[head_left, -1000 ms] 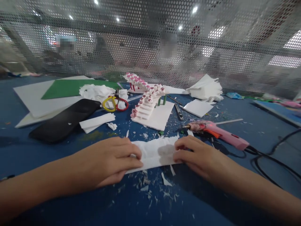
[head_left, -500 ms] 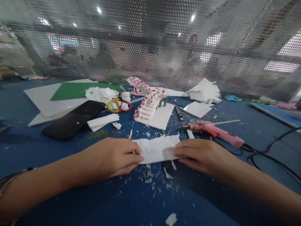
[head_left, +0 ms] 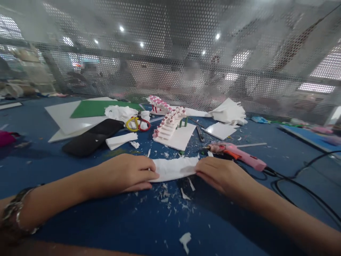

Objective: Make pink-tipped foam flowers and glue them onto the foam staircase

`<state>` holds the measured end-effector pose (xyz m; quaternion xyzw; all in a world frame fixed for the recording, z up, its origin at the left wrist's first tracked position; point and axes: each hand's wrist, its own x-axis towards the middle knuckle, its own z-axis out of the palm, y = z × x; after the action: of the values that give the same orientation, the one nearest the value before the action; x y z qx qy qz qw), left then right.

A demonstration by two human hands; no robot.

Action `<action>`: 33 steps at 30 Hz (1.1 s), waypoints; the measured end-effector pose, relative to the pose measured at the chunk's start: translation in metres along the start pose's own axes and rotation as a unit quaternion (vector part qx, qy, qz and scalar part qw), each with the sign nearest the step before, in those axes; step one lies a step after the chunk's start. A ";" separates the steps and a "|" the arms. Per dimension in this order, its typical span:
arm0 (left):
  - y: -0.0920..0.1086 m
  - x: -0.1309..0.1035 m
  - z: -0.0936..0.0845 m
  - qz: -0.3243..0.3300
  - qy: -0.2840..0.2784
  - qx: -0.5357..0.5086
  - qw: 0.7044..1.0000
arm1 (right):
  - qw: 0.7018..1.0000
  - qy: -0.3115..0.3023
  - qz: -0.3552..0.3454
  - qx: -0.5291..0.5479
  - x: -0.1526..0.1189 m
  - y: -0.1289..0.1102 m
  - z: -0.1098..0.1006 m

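Observation:
A strip of folded white tissue (head_left: 174,169) stretches between my hands, just above the blue table. My left hand (head_left: 133,172) pinches its left end, thumb and fingers closed on it. At the right end, the fingers of my right hand (head_left: 215,173) are closed on the tissue too. Beyond it stands a small white model staircase (head_left: 169,126) with pink and red decorations, on a white board. A pink hot glue gun (head_left: 237,153) lies past my right hand. White scraps (head_left: 184,194) are scattered under and in front of the tissue.
A black phone-like slab (head_left: 93,138), red-and-yellow scissors (head_left: 137,124) and a folded white strip (head_left: 121,140) lie at the left. A cutter knife (head_left: 199,133) and stacked tissues (head_left: 228,112) are farther back. Black cable (head_left: 295,177) loops at right. A perforated metal screen (head_left: 165,64) closes the back.
The tissue strip looks narrower from front to back, and its lower edge now curves up toward the right. Both hands keep hold of its ends. The view has tilted up slightly.

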<state>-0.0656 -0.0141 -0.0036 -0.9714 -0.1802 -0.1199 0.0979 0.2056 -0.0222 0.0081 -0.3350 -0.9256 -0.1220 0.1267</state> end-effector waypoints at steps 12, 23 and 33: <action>0.033 0.065 -0.020 -0.031 0.049 0.020 0.998 | 0.967 -0.004 0.109 0.232 0.000 -0.021 -0.017; 0.018 0.070 -0.036 -0.054 -0.013 -0.101 0.993 | 0.946 0.025 0.145 0.290 -0.002 -0.010 -0.020; -0.010 0.021 -0.043 -0.062 0.084 0.115 0.988 | 0.980 0.123 0.065 0.140 -0.001 0.010 -0.017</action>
<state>-0.0586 -0.0077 0.0446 -0.9272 -0.2436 -0.1851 0.2160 0.2158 -0.0207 0.0256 -0.3558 -0.8873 -0.0233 0.2926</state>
